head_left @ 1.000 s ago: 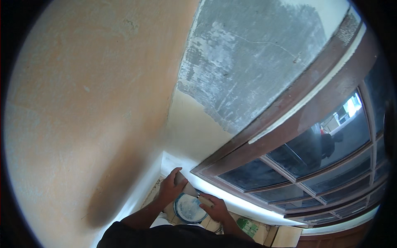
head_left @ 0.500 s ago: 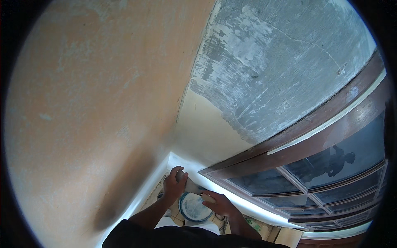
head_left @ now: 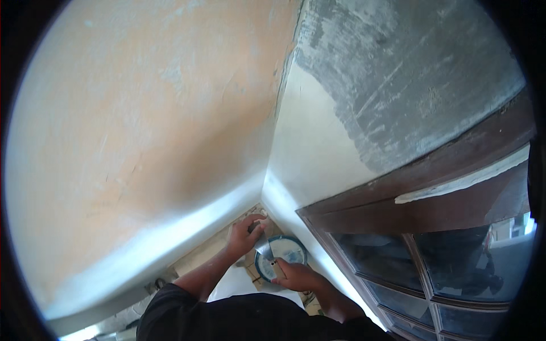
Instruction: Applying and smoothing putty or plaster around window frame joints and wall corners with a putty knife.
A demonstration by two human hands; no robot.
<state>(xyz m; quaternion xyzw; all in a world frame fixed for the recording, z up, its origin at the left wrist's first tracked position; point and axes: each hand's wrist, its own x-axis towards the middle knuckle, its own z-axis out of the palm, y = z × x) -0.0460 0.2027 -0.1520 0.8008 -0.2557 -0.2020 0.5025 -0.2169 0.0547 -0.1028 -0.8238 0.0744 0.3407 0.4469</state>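
Note:
My right hand (head_left: 297,276) is wrapped round the light handle of a putty knife (head_left: 264,248). Its grey metal blade points up and left toward my other hand. My left hand (head_left: 243,237) is closed round a small greyish tool (head_left: 253,227) close to the blade's far end; fingers cover most of it, so its kind is unclear. Beneath both hands stands a round bucket (head_left: 303,250) with a teal rim and whitish, paste-like stuff inside.
On the left rises a peach wall (head_left: 142,102) with pale patches. The wall on the right is part smooth cream (head_left: 310,125), part rough grey (head_left: 398,85). A brown-framed paned window (head_left: 421,267) stands low right. Tiled floor (head_left: 250,270) shows round the bucket.
My view has turned, so the wall corner and window frame sit further right. My hands stay together over the bucket, and the blade now stands steeper between them.

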